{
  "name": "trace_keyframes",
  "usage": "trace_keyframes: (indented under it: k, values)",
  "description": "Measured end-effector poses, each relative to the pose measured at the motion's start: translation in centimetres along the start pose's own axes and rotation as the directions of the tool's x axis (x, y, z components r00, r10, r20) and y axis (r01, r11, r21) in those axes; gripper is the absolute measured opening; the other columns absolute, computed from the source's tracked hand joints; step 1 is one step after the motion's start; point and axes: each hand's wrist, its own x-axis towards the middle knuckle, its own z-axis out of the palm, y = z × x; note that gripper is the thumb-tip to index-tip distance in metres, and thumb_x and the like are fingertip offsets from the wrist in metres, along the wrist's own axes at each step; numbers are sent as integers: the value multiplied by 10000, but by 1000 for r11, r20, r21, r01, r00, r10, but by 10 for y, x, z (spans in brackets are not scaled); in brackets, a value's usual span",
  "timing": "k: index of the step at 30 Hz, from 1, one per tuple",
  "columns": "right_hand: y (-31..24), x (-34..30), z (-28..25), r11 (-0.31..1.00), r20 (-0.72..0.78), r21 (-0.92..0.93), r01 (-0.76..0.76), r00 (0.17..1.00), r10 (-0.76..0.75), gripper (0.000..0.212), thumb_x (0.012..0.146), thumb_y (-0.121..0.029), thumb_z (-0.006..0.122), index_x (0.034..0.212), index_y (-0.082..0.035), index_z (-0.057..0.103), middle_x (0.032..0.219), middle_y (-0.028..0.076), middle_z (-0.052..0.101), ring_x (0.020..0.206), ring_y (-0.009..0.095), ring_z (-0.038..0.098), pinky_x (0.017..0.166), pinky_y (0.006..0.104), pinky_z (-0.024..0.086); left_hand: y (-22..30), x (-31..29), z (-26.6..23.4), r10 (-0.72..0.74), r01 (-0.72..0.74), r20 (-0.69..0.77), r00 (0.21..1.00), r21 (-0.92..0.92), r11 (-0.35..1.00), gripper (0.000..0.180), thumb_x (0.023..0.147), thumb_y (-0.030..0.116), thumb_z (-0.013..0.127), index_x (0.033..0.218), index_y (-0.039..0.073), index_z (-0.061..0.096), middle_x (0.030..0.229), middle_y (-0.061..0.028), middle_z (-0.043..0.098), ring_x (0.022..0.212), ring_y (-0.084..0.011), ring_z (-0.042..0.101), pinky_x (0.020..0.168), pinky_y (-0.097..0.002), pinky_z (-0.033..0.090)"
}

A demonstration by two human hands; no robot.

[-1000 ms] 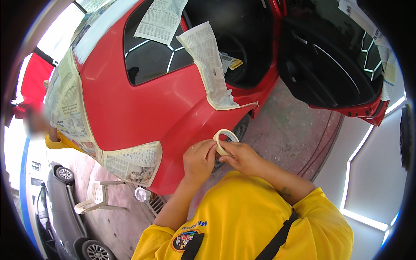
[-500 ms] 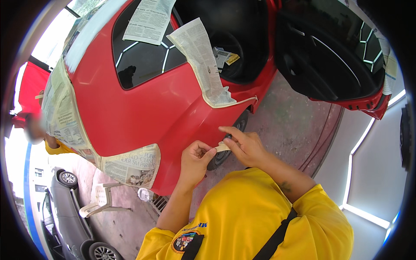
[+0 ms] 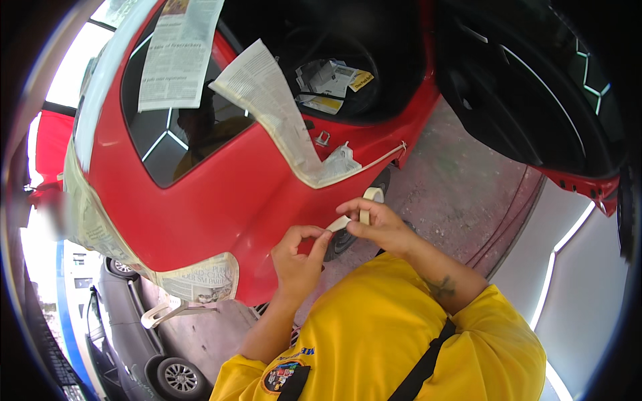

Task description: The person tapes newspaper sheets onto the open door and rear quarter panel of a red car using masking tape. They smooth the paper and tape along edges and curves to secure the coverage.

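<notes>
My left hand [image 3: 296, 259] pinches one end of a short, pale strip of masking tape [image 3: 339, 224] between thumb and fingers. At the strip's other end are the fingertips of my right hand [image 3: 388, 228], which also holds a cream masking tape roll [image 3: 365, 216] hooked on its fingers. Both hands are in front of my chest, by the red car's rear side panel [image 3: 221, 207]. Taped newspaper [image 3: 284, 127] edges the rear door opening, and another newspaper piece [image 3: 200, 277] covers the panel's lower left corner. The wheel behind my hands is mostly hidden.
The rear door [image 3: 528, 100] stands wide at the right. Papers [image 3: 334, 80] lie inside the car. More newspaper hangs over the side window [image 3: 164, 140]. At the left are a blurred person [image 3: 57, 214], a white chair [image 3: 164, 313] and a grey car [image 3: 127, 321].
My view has shifted, with the car's window and panel now farther left. The tape roll has come into clearer sight in my right hand. Both hands keep hold of the strip.
</notes>
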Motion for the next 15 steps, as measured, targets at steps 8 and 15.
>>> trace_keyframes:
  k: [8, 15]
  values:
    - [-1, 61, -61, 982, -374, 121, 148, 923, -93, 144, 1091, -186, 653, 1011, -81, 711, 896, -53, 633, 819, 45, 548, 748, 251, 467, 23, 57, 25, 412, -392, 85, 907, 527, 754, 266, 849, 52, 862, 1104, 56, 787, 1290, -132, 735, 1196, -280, 683, 1069, -451, 485]
    - [48, 90, -42, 993, -481, -76, 89, 869, -115, 703, 995, -42, 726, 1580, -67, 336, 997, 37, 658, 886, 111, 621, 800, 271, 521, 41, 161, 36, 222, -738, 760, 610, 648, -191, 245, 859, 224, 772, 1088, 138, 790, 1473, -75, 634, 1562, -352, 409, 1280, -654, 202]
